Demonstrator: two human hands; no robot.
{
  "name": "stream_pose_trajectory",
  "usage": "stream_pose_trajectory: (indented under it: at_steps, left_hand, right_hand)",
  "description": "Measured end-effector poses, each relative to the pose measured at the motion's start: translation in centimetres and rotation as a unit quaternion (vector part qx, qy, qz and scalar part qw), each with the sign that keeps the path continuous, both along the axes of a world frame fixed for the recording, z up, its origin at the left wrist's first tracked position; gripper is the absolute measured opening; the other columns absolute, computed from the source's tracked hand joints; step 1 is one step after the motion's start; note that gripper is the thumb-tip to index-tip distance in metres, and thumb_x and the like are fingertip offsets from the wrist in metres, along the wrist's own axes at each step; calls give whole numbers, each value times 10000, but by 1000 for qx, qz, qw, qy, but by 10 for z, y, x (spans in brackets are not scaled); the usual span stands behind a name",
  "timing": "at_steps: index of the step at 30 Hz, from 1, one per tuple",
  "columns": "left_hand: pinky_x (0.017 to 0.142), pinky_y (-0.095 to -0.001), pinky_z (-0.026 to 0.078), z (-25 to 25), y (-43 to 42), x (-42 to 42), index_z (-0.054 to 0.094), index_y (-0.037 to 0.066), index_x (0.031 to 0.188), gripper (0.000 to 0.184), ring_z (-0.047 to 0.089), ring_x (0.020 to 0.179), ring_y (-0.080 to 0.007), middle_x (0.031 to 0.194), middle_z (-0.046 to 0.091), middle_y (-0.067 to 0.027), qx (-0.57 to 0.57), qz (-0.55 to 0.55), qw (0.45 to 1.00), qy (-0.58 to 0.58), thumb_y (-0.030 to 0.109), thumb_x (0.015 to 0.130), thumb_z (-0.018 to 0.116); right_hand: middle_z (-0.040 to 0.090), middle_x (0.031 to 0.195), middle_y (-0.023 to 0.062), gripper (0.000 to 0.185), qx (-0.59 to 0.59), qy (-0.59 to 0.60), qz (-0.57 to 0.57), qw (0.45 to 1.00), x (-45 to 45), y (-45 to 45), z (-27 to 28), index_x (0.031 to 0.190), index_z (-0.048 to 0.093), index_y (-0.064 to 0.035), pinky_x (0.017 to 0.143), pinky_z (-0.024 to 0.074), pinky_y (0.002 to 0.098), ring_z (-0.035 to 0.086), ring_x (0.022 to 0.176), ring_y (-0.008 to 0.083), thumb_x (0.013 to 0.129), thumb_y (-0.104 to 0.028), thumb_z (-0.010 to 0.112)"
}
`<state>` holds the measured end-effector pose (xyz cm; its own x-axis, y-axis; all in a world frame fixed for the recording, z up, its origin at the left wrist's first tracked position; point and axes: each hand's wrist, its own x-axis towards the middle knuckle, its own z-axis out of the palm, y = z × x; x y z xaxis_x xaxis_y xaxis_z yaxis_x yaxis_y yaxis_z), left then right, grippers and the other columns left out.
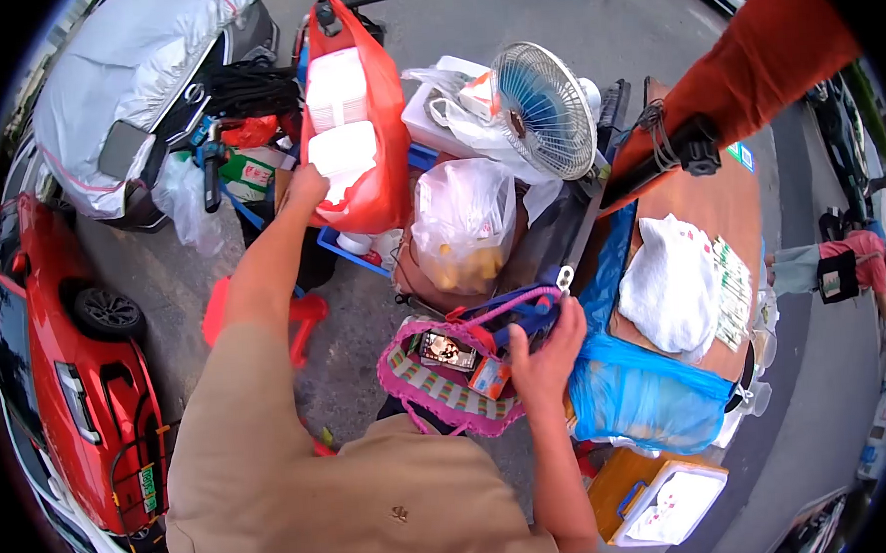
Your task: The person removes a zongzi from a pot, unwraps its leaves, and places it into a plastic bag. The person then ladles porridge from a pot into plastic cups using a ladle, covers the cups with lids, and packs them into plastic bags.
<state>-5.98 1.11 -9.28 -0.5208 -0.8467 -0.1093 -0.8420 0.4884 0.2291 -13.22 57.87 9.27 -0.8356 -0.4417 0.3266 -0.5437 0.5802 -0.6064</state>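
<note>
My left hand (305, 191) is closed at the near edge of a red plastic bag (386, 109); its fingertips are partly hidden there. Stacked white foam boxes (343, 157) fill that bag. On the other side, my right hand (550, 356) has its fingers bent at the pink handle (524, 298) of a woven bag, beside a white metal hook (564, 278). The open woven bag (449, 391) hangs in front of my body. Inside it lie a phone with a lit screen (447, 351) and an orange-and-white box (489, 378).
A clear bag of yellow food (465, 225) sits beyond the woven bag, near a fan (545, 111). To the right, a wooden table (694, 188) carries a white cloth (669, 285) and a blue plastic bag (649, 391). A red car (67, 366) stands left; an orange-wrapped pole (743, 71) slants overhead.
</note>
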Motion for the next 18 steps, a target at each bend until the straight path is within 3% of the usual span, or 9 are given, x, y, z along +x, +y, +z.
stream_pose_trajectory:
  at_steps: [1,3,5,6,9,13,16,17,18]
  left_hand:
    - [950,-521,531,45,26,-3,717,-34,1070,355,676,1090,-426,1131,688,-312,37,7,999,-28,224,855,602]
    - [932,-499,542,-48,-40,17,729,-11,1087,469,694,1070,-398,1119,715,-259,22,-30,993,-113,400,866,672]
    - [942,-484,538,-69,-59,32,718,1,1132,529,698,1062,-393,1121,721,-239,6,-57,992,-109,447,847,708]
    - [937,-491,534,-92,-78,39,705,-10,1144,544,693,1058,-408,1118,714,-252,18,-58,990,-128,438,835,727]
    - [928,-524,521,-90,-76,47,674,-7,1133,518,666,1066,-457,1103,696,-281,-13,-62,994,-86,400,823,754]
    - [881,-556,523,-49,-54,41,638,15,1073,418,656,1022,-484,1078,693,-273,-68,-68,994,-55,333,826,752]
    - [895,-529,510,-25,-58,35,613,37,1163,442,645,1060,-474,1136,675,-285,-99,-101,989,-37,323,846,728]
    - [904,-529,507,-33,-74,37,602,48,1237,506,654,1065,-455,1158,672,-284,-120,-103,987,8,329,840,739]
    - [913,-529,504,-53,-111,42,590,59,1311,575,662,1071,-437,1180,669,-283,-140,-104,983,53,335,833,751]
  right_hand:
    - [397,1472,281,803,23,24,-7,999,-5,-11,-12,1484,396,-29,1083,378,517,441,1314,452,818,-208,807]
    - [403,1457,298,789,22,47,-22,998,-16,-11,-43,1476,420,-79,1071,384,528,446,1294,479,798,-174,811]
    - [422,1443,295,718,33,57,-31,997,-16,-11,-42,1436,460,-86,1031,406,522,471,1246,471,801,-144,791]
    - [428,1435,293,697,27,56,-33,998,-16,-11,-41,1423,473,-88,1012,413,521,483,1222,464,801,-138,783]
    - [409,1439,279,717,11,35,-20,999,-17,-8,-40,1436,466,-100,1006,414,517,487,1208,455,803,-177,793]
    - [436,1415,245,687,13,-21,63,998,-34,16,-4,1432,464,-69,1019,425,508,506,1218,405,828,-169,775]
    - [491,1367,231,614,-57,-68,-7,996,-51,82,-14,1391,476,-27,1017,450,485,527,1227,373,846,-118,743]
    - [536,1325,213,548,-85,-204,-70,973,-55,109,-5,1360,482,-3,1024,467,460,544,1237,340,865,-76,706]
    - [536,1325,213,548,-86,-204,-77,972,-56,121,-5,1360,482,-3,1024,467,460,544,1237,340,865,-76,706]
